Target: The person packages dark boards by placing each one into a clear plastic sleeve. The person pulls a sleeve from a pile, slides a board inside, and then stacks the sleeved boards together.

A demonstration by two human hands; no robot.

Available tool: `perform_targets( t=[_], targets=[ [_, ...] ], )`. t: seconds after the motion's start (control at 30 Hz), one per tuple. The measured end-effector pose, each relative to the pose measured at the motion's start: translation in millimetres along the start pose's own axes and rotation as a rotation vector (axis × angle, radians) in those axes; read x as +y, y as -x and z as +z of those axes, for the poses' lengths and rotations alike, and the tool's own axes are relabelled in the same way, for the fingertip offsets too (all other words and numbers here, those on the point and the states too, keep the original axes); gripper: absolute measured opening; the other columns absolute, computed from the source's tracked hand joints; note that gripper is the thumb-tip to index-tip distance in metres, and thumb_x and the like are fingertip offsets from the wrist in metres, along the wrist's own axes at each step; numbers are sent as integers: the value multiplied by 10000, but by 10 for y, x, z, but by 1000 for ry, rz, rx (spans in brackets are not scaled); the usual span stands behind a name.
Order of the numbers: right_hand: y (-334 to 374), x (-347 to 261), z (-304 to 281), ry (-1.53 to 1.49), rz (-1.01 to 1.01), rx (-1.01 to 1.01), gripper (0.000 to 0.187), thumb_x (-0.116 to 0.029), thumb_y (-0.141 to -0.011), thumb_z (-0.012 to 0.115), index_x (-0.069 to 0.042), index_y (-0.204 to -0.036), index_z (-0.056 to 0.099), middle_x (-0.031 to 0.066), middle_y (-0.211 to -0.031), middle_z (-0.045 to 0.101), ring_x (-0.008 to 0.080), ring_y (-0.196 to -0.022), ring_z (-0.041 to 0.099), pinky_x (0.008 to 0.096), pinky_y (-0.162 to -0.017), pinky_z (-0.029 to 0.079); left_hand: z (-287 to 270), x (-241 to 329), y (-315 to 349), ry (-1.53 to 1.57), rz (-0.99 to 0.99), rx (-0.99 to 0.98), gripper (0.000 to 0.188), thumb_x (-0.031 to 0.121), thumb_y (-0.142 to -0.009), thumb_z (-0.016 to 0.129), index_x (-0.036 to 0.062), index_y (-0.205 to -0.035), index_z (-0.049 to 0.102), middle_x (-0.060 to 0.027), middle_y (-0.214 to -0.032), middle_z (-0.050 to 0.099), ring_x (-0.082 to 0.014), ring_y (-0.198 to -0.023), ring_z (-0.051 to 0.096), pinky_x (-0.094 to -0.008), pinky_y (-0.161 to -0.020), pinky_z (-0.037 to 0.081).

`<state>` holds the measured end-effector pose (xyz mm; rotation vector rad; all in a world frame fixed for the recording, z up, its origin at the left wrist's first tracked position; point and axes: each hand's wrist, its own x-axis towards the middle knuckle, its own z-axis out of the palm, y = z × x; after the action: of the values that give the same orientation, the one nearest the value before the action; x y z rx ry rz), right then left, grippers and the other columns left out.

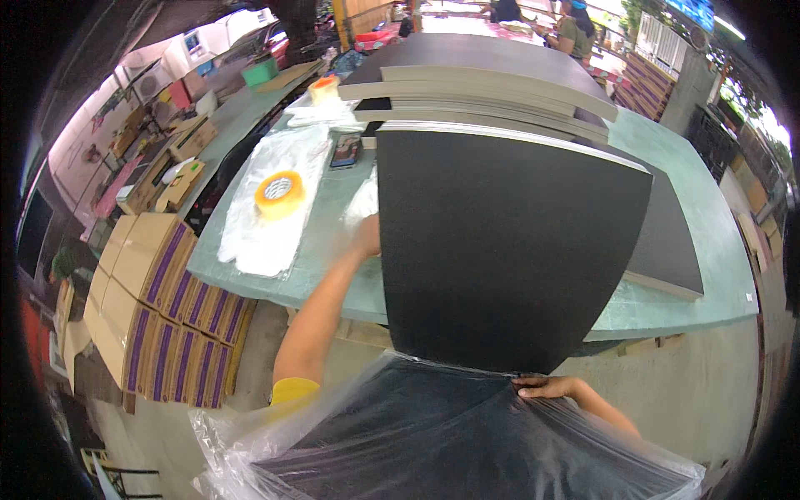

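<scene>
A large black board point(508, 242), with pale layered edges along its top, reaches from the table toward me. Its near end is inside a clear plastic bag point(433, 433) that spreads over the lower middle. My right hand point(548, 387) pinches the bag's mouth against the board near its right corner. At the board's left edge is my left hand point(369, 237), smeared by motion, its fingers hidden. White crumpled plastic point(363, 200) lies just beyond that hand. Behind the board rises a stack of similar dark boards point(492, 71).
On the green table point(683, 217), a roll of yellow tape point(279, 193) rests on white plastic bags point(250, 243), near a phone point(345, 150). Another tape roll point(323, 88) sits farther back. Stacked cardboard cartons point(142, 292) stand at left. A person point(575, 33) is in the far background.
</scene>
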<state>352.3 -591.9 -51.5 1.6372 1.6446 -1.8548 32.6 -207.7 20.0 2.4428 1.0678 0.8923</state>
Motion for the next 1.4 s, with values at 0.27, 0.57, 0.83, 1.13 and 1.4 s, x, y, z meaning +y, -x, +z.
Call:
perform_targets(
  t=[0.27, 0.57, 0.83, 1.13, 1.4],
  targets=[
    [-26, 10, 49, -68, -23, 10, 820, -715, -731, 361, -182, -1346, 265, 175, -1404, 137, 342, -1303, 83, 467, -1040, 89, -347, 262, -381, -86, 193, 182, 226, 155, -817, 469, 8, -965, 555, -161, -919, 593, -323, -868, 550, -366, -748, 423],
    [16, 48, -1, -43, -31, 22, 766, -674, -760, 376, -192, -1345, 265, 195, -1406, 107, 343, -1307, 45, 474, -1038, 66, -816, 261, -905, -200, 73, -255, 165, 168, -731, 606, 75, -863, 640, -126, -904, 624, -245, -845, 588, -305, -741, 437],
    [40, -71, 38, -33, -38, 26, 785, -677, -762, 364, -163, -1347, 259, 197, -1405, 113, 327, -1311, 45, 473, -1039, 56, -1152, 260, -836, -264, -14, -713, 185, 190, -715, 605, 30, -800, 644, -124, -757, 633, -209, -719, 593, -321, -670, 448],
    [-33, 16, 60, -48, -4, 19, 831, -708, -728, 380, -164, -1346, 265, 159, -1411, 130, 333, -1308, 66, 476, -1038, 87, -1388, 672, -835, 1042, -288, 370, 95, 149, -864, 477, 85, -910, 530, 8, -773, 542, -95, -702, 508, -242, -676, 417],
    [18, -57, 9, -61, -32, 16, 779, -678, -750, 388, -183, -1342, 276, 171, -1405, 135, 339, -1305, 77, 478, -1039, 86, -1174, 254, -890, -511, 112, -461, 123, 135, -749, 573, 38, -802, 628, -161, -876, 576, -295, -836, 563, -397, -720, 427]
  ],
)
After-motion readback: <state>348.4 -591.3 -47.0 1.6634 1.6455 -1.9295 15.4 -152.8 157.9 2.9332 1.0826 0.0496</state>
